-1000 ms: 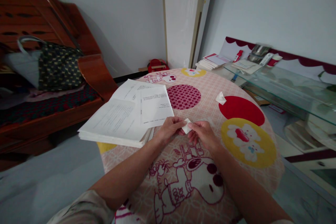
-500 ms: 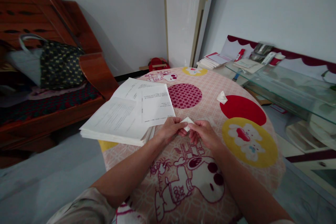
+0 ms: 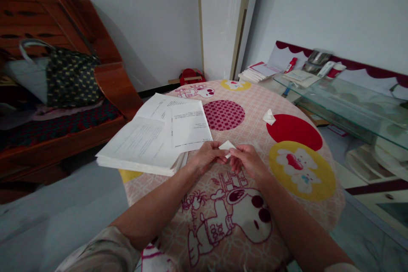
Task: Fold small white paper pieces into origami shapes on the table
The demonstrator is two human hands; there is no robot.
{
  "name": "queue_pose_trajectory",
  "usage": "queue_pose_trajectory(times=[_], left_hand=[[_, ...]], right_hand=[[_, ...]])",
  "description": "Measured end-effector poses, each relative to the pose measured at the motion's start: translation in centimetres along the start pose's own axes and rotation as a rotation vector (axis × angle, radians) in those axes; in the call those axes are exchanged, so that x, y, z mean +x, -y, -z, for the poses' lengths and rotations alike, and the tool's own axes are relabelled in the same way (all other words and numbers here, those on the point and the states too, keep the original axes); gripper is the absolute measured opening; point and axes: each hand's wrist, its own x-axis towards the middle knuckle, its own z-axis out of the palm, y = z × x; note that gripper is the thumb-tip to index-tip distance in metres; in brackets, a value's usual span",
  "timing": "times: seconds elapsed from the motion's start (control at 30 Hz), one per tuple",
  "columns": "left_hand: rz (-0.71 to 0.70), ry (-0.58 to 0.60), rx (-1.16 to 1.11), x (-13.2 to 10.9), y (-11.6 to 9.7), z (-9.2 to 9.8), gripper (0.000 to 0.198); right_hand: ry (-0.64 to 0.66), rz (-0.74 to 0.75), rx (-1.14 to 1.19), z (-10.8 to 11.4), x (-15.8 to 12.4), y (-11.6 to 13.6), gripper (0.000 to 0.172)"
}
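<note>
A small folded white paper (image 3: 227, 146) is pinched between my two hands, just above the patterned tablecloth. My left hand (image 3: 208, 155) grips its left side, thumb on top. On its right side, my right hand (image 3: 246, 160) holds it between thumb and fingers, the other fingers curled below. Another folded white paper piece (image 3: 269, 117) lies farther back to the right, at the edge of a red circle on the cloth. A thick stack of printed sheets (image 3: 137, 144) is beside my left hand.
The round table (image 3: 236, 229) has a patterned cloth. To the right stands a glass shelf (image 3: 344, 106) with a red-and-white cup (image 3: 336, 70) and booklets. A wooden bench (image 3: 114, 85) with bags is at the left, a white cabinet-like unit (image 3: 219, 29) behind.
The camera view has shifted very slightly. The small paper between my fingers looks a little flatter, its top face now plainer; both hands keep their grip.
</note>
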Motion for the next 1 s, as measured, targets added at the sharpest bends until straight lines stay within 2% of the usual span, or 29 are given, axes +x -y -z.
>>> queue_pose_trajectory(times=[0.23, 0.47, 0.67, 0.87, 1.0], left_hand=[[0.019, -0.025, 0.000, 0.1, -0.2, -0.1, 0.029], [0.005, 0.000, 0.010, 0.2, 0.2, 0.0, 0.032], [-0.028, 0.014, -0.007, 0.3, 0.3, 0.1, 0.040], [-0.114, -0.023, -0.015, 0.0, 0.1, -0.3, 0.041], [-0.059, -0.031, 0.034, -0.1, 0.0, -0.4, 0.031]], right_hand=[[-0.012, -0.001, -0.033, 0.0, 0.1, -0.1, 0.034], [-0.032, 0.002, -0.118, 0.8, 0.1, -0.1, 0.031], [0.028, 0.028, -0.096, 1.0, 0.2, -0.2, 0.033], [0.076, 0.024, -0.056, 1.2, 0.2, -0.1, 0.032], [0.058, 0.036, -0.065, 1.1, 0.2, 0.0, 0.031]])
